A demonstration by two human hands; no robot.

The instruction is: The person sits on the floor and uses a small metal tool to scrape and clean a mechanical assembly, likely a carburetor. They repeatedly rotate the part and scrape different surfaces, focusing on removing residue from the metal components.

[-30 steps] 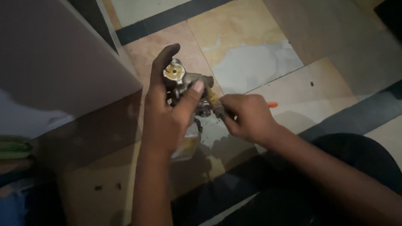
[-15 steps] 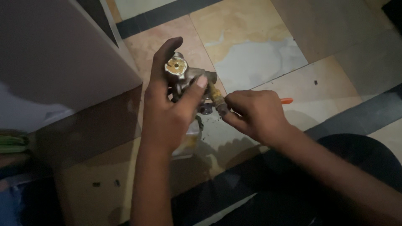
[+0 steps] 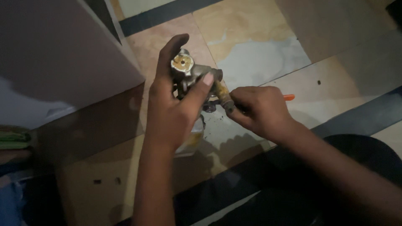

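Observation:
My left hand [image 3: 173, 100] grips a small grimy metal part [image 3: 190, 73] with a round brass-coloured cap on top, thumb and forefinger wrapped around its body. My right hand [image 3: 257, 111] is closed on a tool with an orange handle end [image 3: 289, 97] that sticks out past the knuckles. The tool's yellowish shaft [image 3: 222, 92] runs from my right fingers up to the side of the metal part. Both hands hover above the tiled floor.
A pale flat panel [image 3: 58, 54] fills the upper left. The floor has beige tiles [image 3: 251, 37] with dark strips between them. A crumpled scrap [image 3: 190, 140] lies under my left wrist. Something green [image 3: 12, 140] sits at the left edge.
Both hands and the metal part stay together, shifting slightly in view. The right hand keeps working the tool at the part's side; no grip changed.

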